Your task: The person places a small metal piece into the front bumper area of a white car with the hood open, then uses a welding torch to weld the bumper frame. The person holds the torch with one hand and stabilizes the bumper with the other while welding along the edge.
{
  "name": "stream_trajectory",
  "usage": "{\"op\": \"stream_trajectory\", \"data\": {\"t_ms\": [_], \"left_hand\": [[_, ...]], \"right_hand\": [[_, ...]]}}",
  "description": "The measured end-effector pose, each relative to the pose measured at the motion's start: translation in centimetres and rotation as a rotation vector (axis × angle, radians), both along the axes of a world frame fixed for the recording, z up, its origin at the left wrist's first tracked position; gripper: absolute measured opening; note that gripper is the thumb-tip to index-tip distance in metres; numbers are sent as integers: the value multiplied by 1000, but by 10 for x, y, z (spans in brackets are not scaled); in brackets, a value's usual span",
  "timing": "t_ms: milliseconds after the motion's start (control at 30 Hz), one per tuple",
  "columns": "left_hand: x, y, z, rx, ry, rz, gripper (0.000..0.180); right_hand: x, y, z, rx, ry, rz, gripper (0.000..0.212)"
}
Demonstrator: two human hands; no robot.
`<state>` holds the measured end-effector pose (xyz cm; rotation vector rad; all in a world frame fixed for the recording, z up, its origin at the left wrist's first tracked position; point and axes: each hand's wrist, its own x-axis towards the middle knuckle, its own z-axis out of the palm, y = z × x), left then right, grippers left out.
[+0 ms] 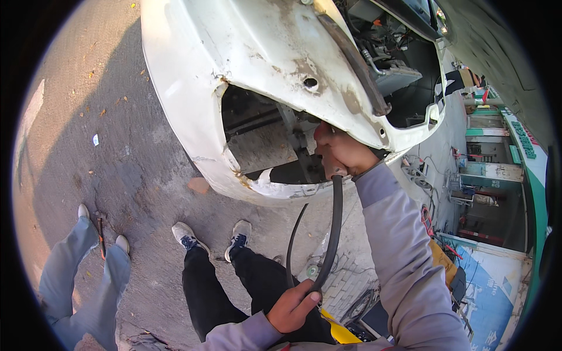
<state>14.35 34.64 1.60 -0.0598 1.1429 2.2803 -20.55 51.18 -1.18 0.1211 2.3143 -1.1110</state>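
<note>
My right hand (346, 151) reaches into the opening in a white car body (193, 52). Its fingers are closed around a brownish tool handle (332, 167) with a thick black hose (335, 228) coming out of its end. The tool's tip is hidden, so its exact kind does not show. Lower down, my left hand (294, 308) grips the black hose where it loops back toward me. Dark metal framework (293, 134) shows inside the opening, left of my right hand.
Another person's legs in light jeans (88, 286) stand at the left, beside a long thin tool (101, 238) on the ground. A brick-coloured piece (199, 185) lies by the car. Cables and equipment (424, 187) clutter the right side, before a shopfront (492, 175).
</note>
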Motion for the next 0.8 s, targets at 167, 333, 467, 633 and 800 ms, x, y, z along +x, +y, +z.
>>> {"op": "stream_trajectory", "data": {"t_ms": [167, 333, 467, 633, 800], "left_hand": [[-24, 14, 1, 60, -128, 50, 39], [-47, 25, 14, 48, -172, -8, 43], [-60, 16, 14, -11, -188, -31, 44], [-73, -6, 12, 46, -316, -40, 42], [-80, -31, -3, -14, -264, 10, 36]], "right_hand": [[-28, -5, -38, 142, -77, 95, 12], [-42, 8, -69, 242, -126, 163, 11], [-43, 24, -103, 545, -180, 47, 13], [-44, 49, -115, 551, -130, 8, 13], [-43, 56, -108, 442, -249, -33, 14]]}}
